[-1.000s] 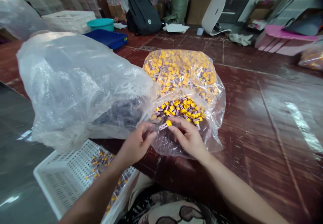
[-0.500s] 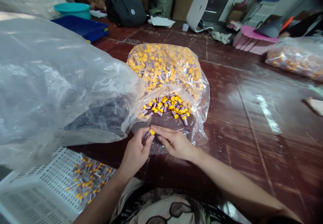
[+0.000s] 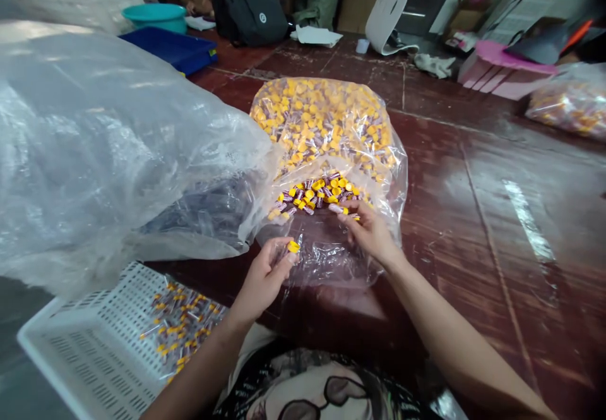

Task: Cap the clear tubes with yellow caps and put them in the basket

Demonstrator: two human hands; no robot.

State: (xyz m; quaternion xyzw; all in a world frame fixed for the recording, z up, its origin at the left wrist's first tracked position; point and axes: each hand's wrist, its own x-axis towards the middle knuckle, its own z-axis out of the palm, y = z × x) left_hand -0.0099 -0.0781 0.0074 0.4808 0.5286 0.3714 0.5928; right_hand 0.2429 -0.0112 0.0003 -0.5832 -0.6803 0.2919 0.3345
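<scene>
My left hand (image 3: 265, 276) is closed in a pinch, with a yellow cap (image 3: 293, 247) showing at its fingertips; the rest of that piece is hidden by the fingers. At the mouth of the clear plastic bag (image 3: 326, 267), my right hand (image 3: 374, 234) has its thumb and fingers on a small purple-patterned tube (image 3: 336, 208) with a yellow cap. Just beyond these fingers lies a loose pile of yellow-capped tubes (image 3: 307, 202). Many more of the same kind fill the bag behind it.
A large cloudy plastic sack (image 3: 118, 136) bulges on the left. Below it, a white perforated basket (image 3: 89, 350) holds clear tubes with yellow caps. Farther back are a blue tray (image 3: 175, 54), a teal basin (image 3: 156, 16), a black backpack (image 3: 250, 9) and a pink box (image 3: 502, 76).
My right hand has left my left hand and moved forward and right onto a tube at the pile. My left hand stays near its place, still pinching a yellow-capped piece. The view has shifted slightly.
</scene>
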